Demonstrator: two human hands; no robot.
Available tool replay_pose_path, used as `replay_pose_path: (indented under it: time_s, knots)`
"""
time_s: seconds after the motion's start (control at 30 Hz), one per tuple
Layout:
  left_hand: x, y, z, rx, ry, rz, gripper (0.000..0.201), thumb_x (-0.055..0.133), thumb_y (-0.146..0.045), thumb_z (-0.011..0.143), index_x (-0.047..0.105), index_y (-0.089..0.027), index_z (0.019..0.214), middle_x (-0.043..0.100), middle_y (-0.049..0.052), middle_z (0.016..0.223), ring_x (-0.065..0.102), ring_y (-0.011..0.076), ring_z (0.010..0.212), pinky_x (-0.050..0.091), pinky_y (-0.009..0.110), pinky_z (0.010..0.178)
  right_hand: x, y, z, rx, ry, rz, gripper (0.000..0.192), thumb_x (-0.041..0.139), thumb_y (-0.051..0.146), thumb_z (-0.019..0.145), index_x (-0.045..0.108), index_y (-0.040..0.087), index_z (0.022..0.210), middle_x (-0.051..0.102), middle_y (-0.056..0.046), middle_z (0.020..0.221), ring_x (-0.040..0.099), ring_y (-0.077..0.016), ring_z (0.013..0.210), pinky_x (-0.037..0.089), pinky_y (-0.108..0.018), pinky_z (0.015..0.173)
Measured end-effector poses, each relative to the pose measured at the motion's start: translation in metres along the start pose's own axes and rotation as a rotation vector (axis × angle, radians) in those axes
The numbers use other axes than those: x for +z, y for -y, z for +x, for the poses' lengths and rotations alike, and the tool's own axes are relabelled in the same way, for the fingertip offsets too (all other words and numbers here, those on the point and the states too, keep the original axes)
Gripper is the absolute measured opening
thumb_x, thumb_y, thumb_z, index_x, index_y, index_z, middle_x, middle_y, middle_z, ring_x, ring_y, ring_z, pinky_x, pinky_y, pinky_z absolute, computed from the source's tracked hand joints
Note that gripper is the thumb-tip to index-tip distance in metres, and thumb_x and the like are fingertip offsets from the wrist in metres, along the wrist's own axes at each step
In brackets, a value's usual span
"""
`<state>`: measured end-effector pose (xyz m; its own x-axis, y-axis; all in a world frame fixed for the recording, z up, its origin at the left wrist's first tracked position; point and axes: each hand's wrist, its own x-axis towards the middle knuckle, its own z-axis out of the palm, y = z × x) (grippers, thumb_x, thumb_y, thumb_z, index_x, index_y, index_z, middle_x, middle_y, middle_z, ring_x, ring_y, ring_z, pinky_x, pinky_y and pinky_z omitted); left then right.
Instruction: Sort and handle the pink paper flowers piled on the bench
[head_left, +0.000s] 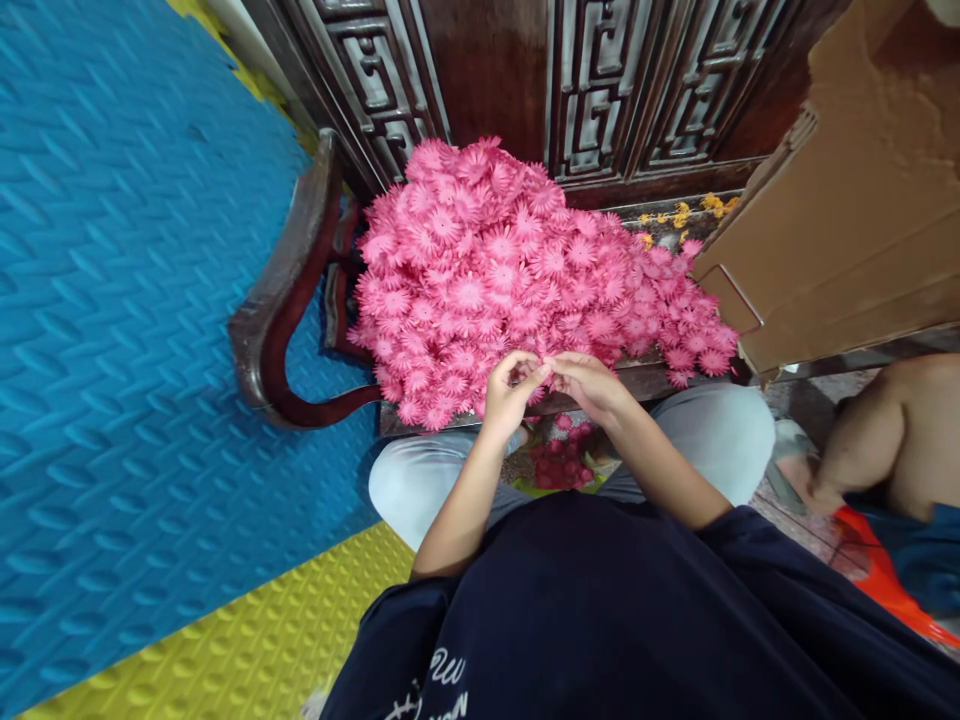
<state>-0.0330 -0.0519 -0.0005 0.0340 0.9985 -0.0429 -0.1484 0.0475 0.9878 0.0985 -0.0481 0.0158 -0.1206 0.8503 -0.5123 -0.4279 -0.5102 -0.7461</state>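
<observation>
A large heap of pink artificial flowers (487, 270) with thin pointed petals lies on a dark wooden bench (637, 384). Over the heap's near edge, my left hand (511, 388) and my right hand (589, 383) meet at their fingertips. Both are closed in a pinch around a small pink flower piece (547, 364). Fingers cover most of this piece, so its exact shape is hard to see. Below the bench, between my knees, more pink flowers (561, 462) lie in a darker pile.
A curved wooden armrest (281, 330) rises left of the heap, beside blue foam matting (135, 330). At right stands a cardboard box (847, 220), with small yellow flowers (681, 214) behind the heap. Another person's bent leg (877, 430) is at far right.
</observation>
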Motion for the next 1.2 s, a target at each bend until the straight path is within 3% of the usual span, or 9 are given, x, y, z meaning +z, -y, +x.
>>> replay_pose_path:
  time_s: [0.27,0.33,0.47,0.5,0.6,0.73,0.83,0.9,1.2]
  knots:
    - [-0.003,-0.002,-0.002,0.181,-0.055,0.215,0.018,0.062,-0.034,0.079,0.059,-0.018,0.072,0.055,-0.001,0.071,0.050,0.0121,0.072,0.040,0.024,0.071,-0.001,-0.003,-0.001,0.015,-0.012,0.061,0.037,0.086,0.037,0.041,0.064,0.018,0.063,0.057,0.008,0.054,0.045,-0.0048,0.053,0.032,-0.023,0.057]
    - [-0.013,0.000,0.002,0.254,-0.179,0.229,0.018,0.060,-0.033,0.080,0.056,-0.018,0.072,0.053,-0.001,0.071,0.050,0.0120,0.071,0.039,0.024,0.068,-0.004,-0.004,0.001,0.015,-0.043,0.169,0.037,0.086,0.036,0.042,0.062,0.018,0.063,0.055,0.008,0.054,0.045,-0.0052,0.053,0.034,-0.023,0.058]
    - [-0.052,0.009,0.027,0.258,-0.662,0.280,0.015,0.053,-0.025,0.085,0.047,-0.018,0.072,0.047,-0.003,0.071,0.046,0.0093,0.068,0.038,0.022,0.068,-0.015,-0.005,0.005,0.009,-0.126,0.298,0.036,0.085,0.032,0.046,0.059,0.020,0.068,0.054,0.009,0.057,0.045,-0.0060,0.054,0.035,-0.024,0.057]
    - [-0.063,0.012,0.034,0.234,-0.685,0.307,0.014,0.055,-0.020,0.083,0.048,-0.017,0.072,0.046,-0.003,0.071,0.044,0.0085,0.068,0.037,0.022,0.070,-0.017,-0.005,0.005,0.006,-0.140,0.287,0.036,0.085,0.032,0.047,0.059,0.020,0.069,0.055,0.008,0.058,0.045,-0.0060,0.054,0.034,-0.024,0.057]
    - [-0.080,0.018,0.048,0.166,-0.658,0.335,0.022,0.068,-0.011,0.072,0.048,-0.015,0.080,0.046,-0.005,0.067,0.044,0.0073,0.063,0.036,0.022,0.069,-0.018,-0.007,0.005,0.048,-0.146,0.229,0.035,0.084,0.033,0.048,0.060,0.019,0.070,0.056,0.008,0.057,0.047,-0.0063,0.054,0.035,-0.023,0.057]
    - [-0.052,0.012,0.031,0.211,-0.635,0.351,0.022,0.067,-0.015,0.074,0.048,-0.017,0.086,0.046,-0.005,0.072,0.045,0.0070,0.065,0.037,0.022,0.070,-0.007,-0.010,0.006,0.104,-0.139,0.202,0.035,0.084,0.033,0.048,0.060,0.019,0.069,0.057,0.007,0.055,0.049,-0.0067,0.054,0.036,-0.022,0.058]
    - [-0.018,0.001,0.008,0.252,-0.173,0.410,0.009,0.066,-0.024,0.077,0.059,-0.018,0.079,0.053,-0.004,0.069,0.050,0.0095,0.066,0.041,0.023,0.068,-0.001,-0.011,0.007,0.103,-0.104,0.190,0.033,0.084,0.032,0.047,0.062,0.018,0.069,0.060,0.007,0.057,0.050,-0.0063,0.054,0.036,-0.022,0.059]
    - [-0.005,-0.003,-0.001,0.270,-0.077,0.454,0.007,0.065,-0.025,0.078,0.064,-0.018,0.079,0.057,-0.002,0.070,0.052,0.0104,0.067,0.042,0.024,0.067,0.000,-0.010,0.006,0.092,-0.069,0.167,0.031,0.083,0.030,0.048,0.064,0.018,0.069,0.062,0.006,0.060,0.051,-0.0062,0.055,0.037,-0.023,0.060]
    - [-0.002,0.002,-0.007,0.305,-0.170,0.501,0.012,0.065,-0.029,0.079,0.072,-0.020,0.079,0.063,0.002,0.076,0.057,0.0132,0.074,0.045,0.028,0.073,-0.001,-0.013,0.001,0.109,-0.030,0.064,0.040,0.085,0.040,0.042,0.067,0.019,0.071,0.057,0.007,0.055,0.045,-0.0044,0.051,0.032,-0.022,0.055]
